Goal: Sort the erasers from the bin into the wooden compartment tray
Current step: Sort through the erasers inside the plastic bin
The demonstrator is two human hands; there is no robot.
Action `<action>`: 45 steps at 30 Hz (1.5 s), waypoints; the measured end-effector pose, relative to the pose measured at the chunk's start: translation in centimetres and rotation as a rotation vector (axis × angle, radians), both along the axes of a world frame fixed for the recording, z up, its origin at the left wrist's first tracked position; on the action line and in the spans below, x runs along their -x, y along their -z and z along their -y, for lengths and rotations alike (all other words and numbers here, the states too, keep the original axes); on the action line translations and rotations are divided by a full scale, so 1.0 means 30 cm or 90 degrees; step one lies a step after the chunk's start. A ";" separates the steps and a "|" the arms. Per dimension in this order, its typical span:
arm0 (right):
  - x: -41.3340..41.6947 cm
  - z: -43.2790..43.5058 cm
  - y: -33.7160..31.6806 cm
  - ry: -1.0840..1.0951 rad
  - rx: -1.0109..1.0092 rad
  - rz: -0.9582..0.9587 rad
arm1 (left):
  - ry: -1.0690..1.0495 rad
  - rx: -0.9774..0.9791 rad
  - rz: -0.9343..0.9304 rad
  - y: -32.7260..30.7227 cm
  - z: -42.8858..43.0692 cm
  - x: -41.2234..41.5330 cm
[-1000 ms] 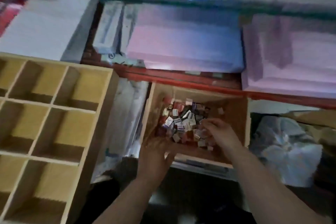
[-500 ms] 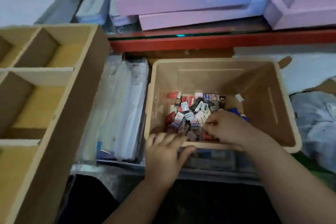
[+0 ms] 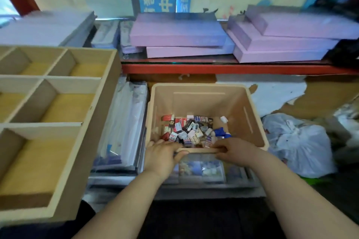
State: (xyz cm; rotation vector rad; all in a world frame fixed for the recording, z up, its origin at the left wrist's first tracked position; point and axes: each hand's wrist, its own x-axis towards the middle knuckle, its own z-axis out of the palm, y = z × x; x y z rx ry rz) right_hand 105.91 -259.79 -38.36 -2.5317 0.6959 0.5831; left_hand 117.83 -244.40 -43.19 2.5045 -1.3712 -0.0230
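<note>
A tan bin point(image 3: 250, 114) sits in front of me with a heap of small erasers point(image 3: 191, 129) in red, white, blue and black wrappers at its bottom. My left hand point(image 3: 162, 156) grips the bin's near rim at its left end, thumb curled under the edge. My right hand point(image 3: 236, 150) grips the same rim further right, fingers curled over it. The wooden compartment tray point(image 3: 97, 114) stands to the left, and its visible compartments hold nothing.
Clear plastic packets point(image 3: 124, 122) lie between tray and bin. Purple flat boxes point(image 3: 178, 31) are stacked on a red-edged shelf point(image 3: 213, 69) behind. A crumpled white plastic bag point(image 3: 299, 141) lies to the right of the bin.
My right hand has come out of the eraser heap and now holds the bin's near rim. My left hand stays on the rim. The camera has tilted up.
</note>
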 end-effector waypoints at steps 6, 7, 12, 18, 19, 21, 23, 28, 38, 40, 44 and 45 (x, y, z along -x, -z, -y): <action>0.050 -0.051 0.004 0.030 0.111 0.086 | -0.007 -0.015 -0.118 -0.029 -0.031 0.046; 0.065 -0.053 0.006 0.027 0.111 0.095 | -0.003 -0.022 -0.116 -0.021 -0.037 0.050; 0.110 -0.055 0.011 0.004 0.115 0.098 | -0.005 -0.029 -0.105 -0.010 -0.050 0.053; 0.107 -0.029 0.037 -0.020 0.030 0.029 | 0.075 -0.080 -0.064 -0.024 -0.071 0.044; 0.100 -0.019 0.040 -0.020 0.009 0.028 | 0.077 -0.080 -0.057 -0.030 -0.066 0.038; 0.079 0.012 0.039 0.009 -0.046 0.049 | 0.058 -0.076 -0.061 -0.043 -0.051 0.022; 0.056 0.051 0.036 0.043 -0.120 0.051 | 0.039 -0.076 -0.079 -0.045 -0.037 0.005; -0.001 0.154 0.066 0.041 -0.194 -0.071 | 0.027 -0.101 -0.083 -0.011 -0.035 -0.005; -0.205 0.265 0.230 0.013 -0.080 -0.061 | 0.097 -0.047 -0.146 -0.011 -0.027 -0.060; -0.256 0.255 0.278 -0.005 -0.084 -0.048 | 0.145 -0.058 -0.135 0.000 -0.021 -0.073; -0.338 0.218 0.353 -0.066 0.002 0.025 | 0.171 0.006 -0.018 0.045 -0.012 -0.069; -0.350 0.212 0.368 -0.083 0.012 0.030 | 0.166 0.020 -0.008 0.054 -0.008 -0.064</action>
